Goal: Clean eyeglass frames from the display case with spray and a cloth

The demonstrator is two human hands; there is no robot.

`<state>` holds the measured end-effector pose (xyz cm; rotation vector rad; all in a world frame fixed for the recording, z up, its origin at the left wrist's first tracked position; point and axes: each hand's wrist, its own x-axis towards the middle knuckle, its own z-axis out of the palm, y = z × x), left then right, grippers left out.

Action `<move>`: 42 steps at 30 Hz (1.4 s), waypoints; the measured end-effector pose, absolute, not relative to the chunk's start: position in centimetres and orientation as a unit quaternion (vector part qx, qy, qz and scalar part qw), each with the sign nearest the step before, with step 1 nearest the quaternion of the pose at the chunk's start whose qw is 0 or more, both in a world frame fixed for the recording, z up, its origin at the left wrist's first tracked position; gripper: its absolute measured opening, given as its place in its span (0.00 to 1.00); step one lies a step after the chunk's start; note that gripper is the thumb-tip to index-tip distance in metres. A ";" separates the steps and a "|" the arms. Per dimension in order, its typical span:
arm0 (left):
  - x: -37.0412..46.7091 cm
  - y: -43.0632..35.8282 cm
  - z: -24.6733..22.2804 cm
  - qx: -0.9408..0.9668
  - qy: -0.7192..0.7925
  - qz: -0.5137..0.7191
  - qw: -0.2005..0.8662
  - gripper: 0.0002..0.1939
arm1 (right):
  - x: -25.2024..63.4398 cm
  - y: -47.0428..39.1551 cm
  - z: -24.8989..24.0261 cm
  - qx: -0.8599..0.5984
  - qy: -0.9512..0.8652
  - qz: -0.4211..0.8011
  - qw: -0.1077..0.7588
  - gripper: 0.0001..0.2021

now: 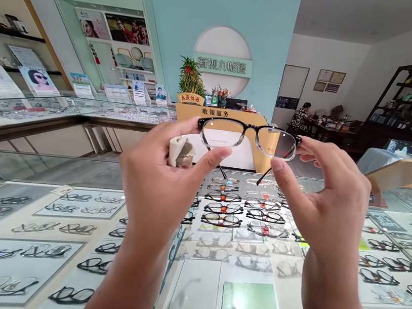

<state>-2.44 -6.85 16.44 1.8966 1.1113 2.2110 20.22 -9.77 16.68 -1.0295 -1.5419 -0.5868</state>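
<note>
Glasses (251,127) held up between left hand (157,173) and right hand (333,188), both nearly closed, pinching the frame's ends, with folded cloth (181,152) tucked inside the left, apparently at a steadying step, calling next for even, gentle support.

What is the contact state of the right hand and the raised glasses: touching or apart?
Touching. The head view shows the right hand gripping the glasses, forefinger at the frame's outer corner and thumb against the lower rim.
</note>
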 end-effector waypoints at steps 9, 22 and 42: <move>-2.5 -7.0 16.5 0.618 0.409 0.668 -0.068 0.22 | 19.9 -9.7 16.8 -0.458 -0.642 -0.262 0.556 0.12; -2.0 -5.9 16.2 0.633 0.382 0.670 -0.072 0.23 | 20.5 -7.6 16.6 -0.498 -0.670 -0.184 0.519 0.12; -1.9 -5.5 16.1 0.627 0.364 0.680 -0.106 0.26 | 19.8 -6.1 16.1 -0.520 -0.688 -0.108 0.494 0.16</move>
